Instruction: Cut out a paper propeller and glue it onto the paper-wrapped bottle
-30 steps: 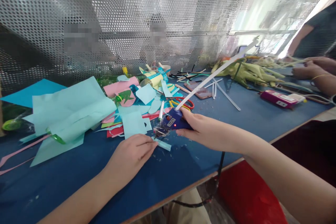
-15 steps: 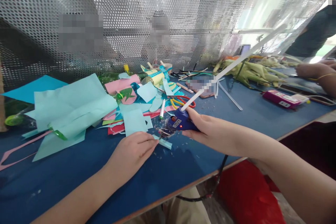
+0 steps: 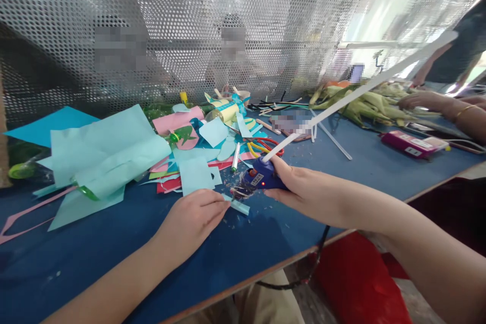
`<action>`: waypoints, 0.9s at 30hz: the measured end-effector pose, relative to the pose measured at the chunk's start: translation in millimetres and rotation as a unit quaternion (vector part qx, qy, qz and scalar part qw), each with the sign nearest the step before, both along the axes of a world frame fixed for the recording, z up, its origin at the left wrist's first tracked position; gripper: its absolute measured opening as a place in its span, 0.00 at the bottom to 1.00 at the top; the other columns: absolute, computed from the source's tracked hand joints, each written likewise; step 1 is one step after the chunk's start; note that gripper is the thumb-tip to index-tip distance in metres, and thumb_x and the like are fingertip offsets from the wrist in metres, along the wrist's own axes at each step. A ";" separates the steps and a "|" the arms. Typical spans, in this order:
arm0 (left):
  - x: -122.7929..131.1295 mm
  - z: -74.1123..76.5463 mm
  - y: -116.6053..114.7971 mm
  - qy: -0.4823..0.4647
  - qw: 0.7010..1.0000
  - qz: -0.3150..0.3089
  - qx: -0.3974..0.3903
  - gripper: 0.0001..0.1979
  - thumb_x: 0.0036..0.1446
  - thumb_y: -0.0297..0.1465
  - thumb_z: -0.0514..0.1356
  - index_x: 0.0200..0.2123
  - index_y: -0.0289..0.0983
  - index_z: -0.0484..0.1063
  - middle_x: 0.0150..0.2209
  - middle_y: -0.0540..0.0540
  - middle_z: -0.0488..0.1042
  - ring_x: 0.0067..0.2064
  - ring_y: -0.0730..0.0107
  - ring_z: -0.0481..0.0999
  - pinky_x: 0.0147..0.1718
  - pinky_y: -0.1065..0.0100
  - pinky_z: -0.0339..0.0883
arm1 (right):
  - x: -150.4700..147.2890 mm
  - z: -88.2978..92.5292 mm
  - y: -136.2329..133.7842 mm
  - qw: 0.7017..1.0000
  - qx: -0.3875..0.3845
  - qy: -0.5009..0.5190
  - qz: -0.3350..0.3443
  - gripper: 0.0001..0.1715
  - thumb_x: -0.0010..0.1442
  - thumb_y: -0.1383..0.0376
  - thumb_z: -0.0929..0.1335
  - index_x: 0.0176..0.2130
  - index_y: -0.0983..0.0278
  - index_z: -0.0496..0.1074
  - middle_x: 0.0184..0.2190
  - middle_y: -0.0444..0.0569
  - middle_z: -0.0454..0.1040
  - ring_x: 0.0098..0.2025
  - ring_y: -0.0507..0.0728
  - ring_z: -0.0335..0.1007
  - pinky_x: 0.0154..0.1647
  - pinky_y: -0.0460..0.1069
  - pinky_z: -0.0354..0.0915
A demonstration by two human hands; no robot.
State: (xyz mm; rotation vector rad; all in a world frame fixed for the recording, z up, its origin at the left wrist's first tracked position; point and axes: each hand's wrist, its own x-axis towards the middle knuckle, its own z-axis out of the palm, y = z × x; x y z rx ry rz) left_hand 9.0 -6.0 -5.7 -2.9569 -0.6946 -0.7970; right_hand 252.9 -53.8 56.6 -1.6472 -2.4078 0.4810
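Observation:
My right hand [image 3: 304,190] grips a blue hot glue gun [image 3: 260,178] with a red light on its side. A long white glue stick [image 3: 360,91] juts from its back up to the right. The gun's nozzle points down at a small light-blue paper strip [image 3: 237,205] on the blue table [image 3: 114,248]. My left hand [image 3: 192,220] pinches the near end of that strip, fingers closed, holding it flat on the table.
A heap of light-blue, pink and red paper scraps [image 3: 114,157] lies to the left, with scissors [image 3: 261,146] and a marker [image 3: 235,157] behind. Corn husks [image 3: 360,104], a pink box [image 3: 412,143] and another person's hands [image 3: 444,106] are at right. A perforated metal screen [image 3: 190,25] stands behind.
The glue gun has tilted a little, so its glue stick reaches further up and to the right. My left hand keeps holding the strip in place.

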 end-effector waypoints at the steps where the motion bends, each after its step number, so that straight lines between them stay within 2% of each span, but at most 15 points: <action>1: 0.2 0.4 -0.1 -0.002 1.000 -0.002 0.004 0.16 0.64 0.28 0.49 0.36 0.35 0.77 0.33 0.45 0.79 0.36 0.68 0.79 0.36 0.68 0.74 | -0.8 0.7 1.0 1.000 -0.006 0.002 0.005 0.32 0.65 0.57 0.58 0.61 0.75 0.52 0.43 0.65 0.75 0.41 0.65 0.75 0.37 0.52 0.67; 5: 1.2 2.4 0.3 -0.011 1.000 -0.008 0.015 0.17 0.64 0.27 0.48 0.35 0.34 0.77 0.32 0.45 0.79 0.35 0.69 0.79 0.36 0.69 0.75 | -2.7 1.8 4.6 1.000 -0.011 0.011 0.003 0.32 0.66 0.58 0.58 0.62 0.74 0.50 0.44 0.63 0.75 0.42 0.64 0.74 0.38 0.50 0.66; 13: 3.6 5.1 -0.5 -0.015 1.000 -0.003 -0.009 0.17 0.63 0.27 0.48 0.32 0.35 0.77 0.31 0.45 0.78 0.34 0.69 0.78 0.35 0.69 0.75 | -6.5 0.5 14.3 1.000 -0.009 0.010 0.016 0.24 0.65 0.59 0.58 0.56 0.71 0.56 0.40 0.61 0.74 0.36 0.62 0.73 0.33 0.50 0.64; 18: 4.0 7.2 -1.6 -0.018 1.000 -0.001 -0.019 0.17 0.63 0.27 0.48 0.31 0.36 0.76 0.31 0.47 0.78 0.34 0.71 0.78 0.36 0.70 0.75 | -7.1 -1.4 19.3 0.999 -0.011 0.015 0.026 0.26 0.66 0.58 0.58 0.56 0.72 0.55 0.38 0.60 0.74 0.35 0.62 0.73 0.31 0.51 0.64; 24: 2.3 4.6 0.2 -0.012 1.000 -0.004 0.003 0.17 0.64 0.28 0.48 0.33 0.35 0.77 0.31 0.46 0.78 0.34 0.69 0.78 0.36 0.68 0.75 | -4.4 0.8 14.4 0.999 -0.011 0.025 0.024 0.26 0.65 0.59 0.59 0.57 0.73 0.56 0.41 0.63 0.74 0.38 0.64 0.73 0.35 0.54 0.66; 27: 1.8 3.2 0.5 -0.008 1.000 -0.007 0.006 0.17 0.64 0.28 0.48 0.34 0.36 0.77 0.32 0.46 0.79 0.35 0.69 0.78 0.36 0.69 0.76 | -2.0 3.3 8.6 0.999 -0.017 0.023 0.017 0.31 0.65 0.59 0.58 0.60 0.75 0.52 0.43 0.65 0.74 0.40 0.65 0.74 0.37 0.54 0.66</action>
